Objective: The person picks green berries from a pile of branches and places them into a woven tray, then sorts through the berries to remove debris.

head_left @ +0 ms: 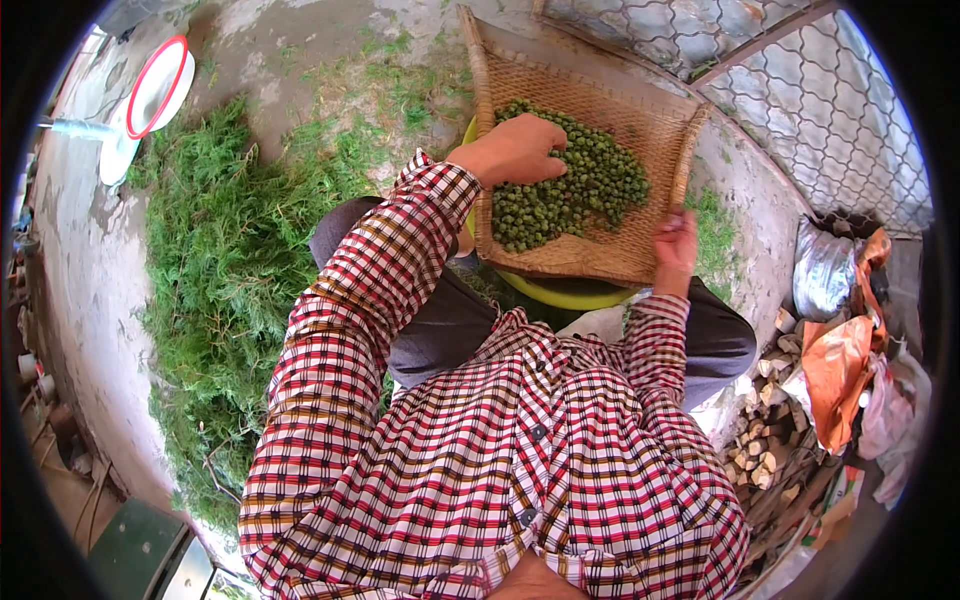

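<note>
A woven wicker winnowing basket (672, 165) with a raised rim lies tilted across a yellow-green basin (575, 293) between my knees. A heap of small round green cones or berries (585, 190) is spread over its middle and left. My left hand (515, 152) reaches in over the left rim, on the heap's upper left, with its fingers curled down. Whatever is between those fingertips is hidden. At the right rim my right hand (676, 248) is closed on the basket's edge. Most of the basin is covered by the basket.
Cut green conifer branches (235, 270) are piled along my left side. Farther left stands a white basin with a red rim (160, 87). A wire mesh fence (800, 90) runs behind at the right. Chopped firewood (765, 445) and an orange bag (838, 375) lie near my right.
</note>
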The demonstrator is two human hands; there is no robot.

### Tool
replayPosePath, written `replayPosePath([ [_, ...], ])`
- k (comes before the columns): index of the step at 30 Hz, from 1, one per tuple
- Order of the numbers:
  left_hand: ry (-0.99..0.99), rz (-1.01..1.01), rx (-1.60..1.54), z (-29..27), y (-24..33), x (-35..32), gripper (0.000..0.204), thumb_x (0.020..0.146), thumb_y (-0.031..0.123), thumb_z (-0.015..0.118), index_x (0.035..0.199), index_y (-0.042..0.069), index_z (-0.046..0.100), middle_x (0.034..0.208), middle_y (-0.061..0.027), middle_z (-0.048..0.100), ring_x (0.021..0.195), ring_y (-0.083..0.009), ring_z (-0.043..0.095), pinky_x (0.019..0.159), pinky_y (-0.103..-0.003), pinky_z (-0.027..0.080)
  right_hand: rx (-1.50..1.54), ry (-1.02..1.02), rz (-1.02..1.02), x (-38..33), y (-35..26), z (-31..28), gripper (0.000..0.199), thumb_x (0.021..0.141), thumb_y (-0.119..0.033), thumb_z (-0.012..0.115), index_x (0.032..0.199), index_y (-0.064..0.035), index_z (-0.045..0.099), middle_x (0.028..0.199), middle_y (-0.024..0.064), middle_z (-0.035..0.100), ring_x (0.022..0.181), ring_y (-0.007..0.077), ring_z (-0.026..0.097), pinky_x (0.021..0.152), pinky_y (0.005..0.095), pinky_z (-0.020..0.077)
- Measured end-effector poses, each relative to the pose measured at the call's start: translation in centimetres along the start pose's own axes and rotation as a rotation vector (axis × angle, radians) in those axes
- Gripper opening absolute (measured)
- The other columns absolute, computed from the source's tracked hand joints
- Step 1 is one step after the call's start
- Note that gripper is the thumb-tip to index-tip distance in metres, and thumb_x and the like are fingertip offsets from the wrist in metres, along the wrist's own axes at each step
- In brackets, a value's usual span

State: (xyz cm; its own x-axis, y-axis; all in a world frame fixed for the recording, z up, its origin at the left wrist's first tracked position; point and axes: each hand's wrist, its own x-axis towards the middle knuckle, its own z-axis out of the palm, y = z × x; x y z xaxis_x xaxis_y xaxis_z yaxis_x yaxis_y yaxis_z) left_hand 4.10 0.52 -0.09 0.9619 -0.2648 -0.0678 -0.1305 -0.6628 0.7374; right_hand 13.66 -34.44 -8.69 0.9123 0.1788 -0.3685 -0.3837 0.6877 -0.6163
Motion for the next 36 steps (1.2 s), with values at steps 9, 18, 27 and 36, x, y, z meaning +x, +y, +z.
replayPosePath([
  [9,0.202,0.087,0.020,1.3,-1.3,-0.2,0.028,0.075,0.023,0.056,0.085,-0.003,0.060,0.078,-0.0200,0.059,0.075,-0.0337,0.057,0.069,-0.043,0.045,-1.070,0.065,0.276,-0.7,12.8,5.8,0.014,0.080,-0.014,0.063,0.084,-0.0028,0.057,0.069,0.0034,0.055,0.056,0.0106,0.047,0.048,0.0256,0.0392],
  [18,0.081,0.008,0.033,-0.4,0.2,-0.5,0.038,0.079,0.026,0.055,0.101,-0.004,0.058,0.097,-0.0203,0.059,0.089,-0.0327,0.056,0.079,-0.040,0.045,-1.952,0.071,0.186,0.9,15.3,6.1,0.027,0.076,-0.028,0.068,0.074,-0.0024,0.059,0.064,0.0099,0.054,0.054,0.0209,0.049,0.054,0.0382,0.0424],
  [27,0.030,-0.008,0.080,0.0,0.1,0.1,0.039,0.080,0.026,0.055,0.105,-0.004,0.056,0.101,-0.0198,0.059,0.093,-0.0328,0.056,0.081,-0.040,0.044,-1.747,0.021,0.041,0.2,15.3,3.8,0.016,0.081,-0.016,0.061,0.078,-0.0011,0.062,0.072,0.0108,0.057,0.061,0.0207,0.052,0.057,0.0378,0.0437],
  [36,0.162,0.085,0.039,1.1,-1.0,0.2,0.025,0.075,0.022,0.056,0.082,-0.002,0.057,0.079,-0.0199,0.059,0.079,-0.0350,0.057,0.071,-0.043,0.045,-1.505,0.193,0.185,0.9,13.6,2.4,0.014,0.080,-0.013,0.061,0.089,-0.0016,0.064,0.083,0.0108,0.062,0.071,0.0205,0.057,0.064,0.0362,0.0473],
])
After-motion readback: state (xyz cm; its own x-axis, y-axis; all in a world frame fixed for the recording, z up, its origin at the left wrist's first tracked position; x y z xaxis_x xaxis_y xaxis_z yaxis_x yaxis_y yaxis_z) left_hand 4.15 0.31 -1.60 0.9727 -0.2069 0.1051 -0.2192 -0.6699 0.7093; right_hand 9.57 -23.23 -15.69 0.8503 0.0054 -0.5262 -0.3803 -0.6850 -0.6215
